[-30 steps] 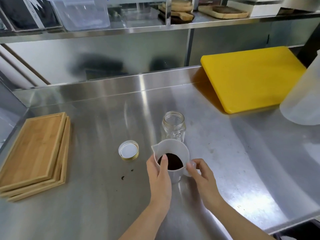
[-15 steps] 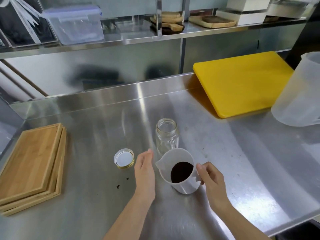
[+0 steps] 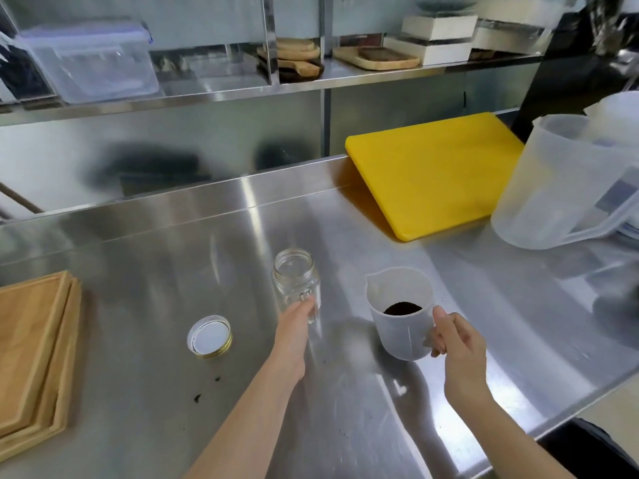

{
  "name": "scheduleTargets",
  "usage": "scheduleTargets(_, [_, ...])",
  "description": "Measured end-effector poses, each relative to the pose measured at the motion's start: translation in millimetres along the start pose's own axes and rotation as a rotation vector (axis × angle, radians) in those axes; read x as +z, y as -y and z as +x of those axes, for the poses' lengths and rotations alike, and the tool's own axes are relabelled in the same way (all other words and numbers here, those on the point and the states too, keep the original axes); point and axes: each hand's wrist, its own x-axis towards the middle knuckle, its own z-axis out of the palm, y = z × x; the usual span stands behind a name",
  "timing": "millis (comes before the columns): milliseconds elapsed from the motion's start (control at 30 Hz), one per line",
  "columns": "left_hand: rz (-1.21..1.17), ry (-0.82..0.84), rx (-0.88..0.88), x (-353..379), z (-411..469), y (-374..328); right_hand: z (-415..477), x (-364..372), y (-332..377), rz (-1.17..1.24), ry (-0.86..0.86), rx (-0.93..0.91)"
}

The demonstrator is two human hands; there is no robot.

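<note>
A small clear glass jar (image 3: 294,274) stands open and upright on the steel counter (image 3: 484,323). My left hand (image 3: 293,331) reaches its lower side, fingers around the base; the grip is partly hidden. Right of it, a small translucent plastic measuring cup (image 3: 401,323) holds dark ground powder. My right hand (image 3: 455,344) grips its handle and holds it above the counter. The jar's gold-rimmed lid (image 3: 209,336) lies upside down to the left of the jar.
A stack of bamboo boards (image 3: 33,354) lies at the left edge. A yellow cutting board (image 3: 435,171) leans at the back right, beside a large translucent pitcher (image 3: 560,181). Dark crumbs (image 3: 197,397) dot the counter. A shelf above carries a plastic box (image 3: 93,60) and wooden trays.
My right hand has carried the measuring cup to the right and lifted it. My left hand let go of the cup and moved forward to the jar.
</note>
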Motion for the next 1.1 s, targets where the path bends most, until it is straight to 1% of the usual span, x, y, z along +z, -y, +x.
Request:
scheduleTargets(133, [0.112,-0.022,0.052,-2.7,0.9,4.2,9.5,-6.3,3.2,0.016,0.001,0.01])
scheduleTargets(233, [0.158,-0.06,0.099,-12.0,-3.6,11.0,15.7,-2.8,7.9,0.023,0.057,-0.007])
scheduleTargets(433, [0.225,-0.081,0.231,-33.8,-18.0,26.9,34.3,13.1,24.8,0.035,0.174,-0.058])
scheduleTargets(500, [0.234,-0.069,0.264,-38.1,-21.2,30.1,42.0,18.8,32.0,0.026,0.244,-0.094])
scheduleTargets(600, [0.241,-0.039,0.262,-43.1,-23.5,34.5,49.9,29.2,45.6,-0.028,0.36,-0.18])
scheduleTargets(700, [0.286,-0.031,0.292,-45.9,-26.0,37.0,55.8,41.1,59.0,-0.056,0.432,-0.261])
scheduleTargets(833, [0.296,-0.035,0.334,-49.1,-26.3,38.3,64.2,53.9,71.7,-0.079,0.459,-0.324])
scheduleTargets(1100, [0.223,-0.002,0.346,-56.7,-29.1,43.6,69.0,79.7,94.3,-0.266,0.534,-0.513])
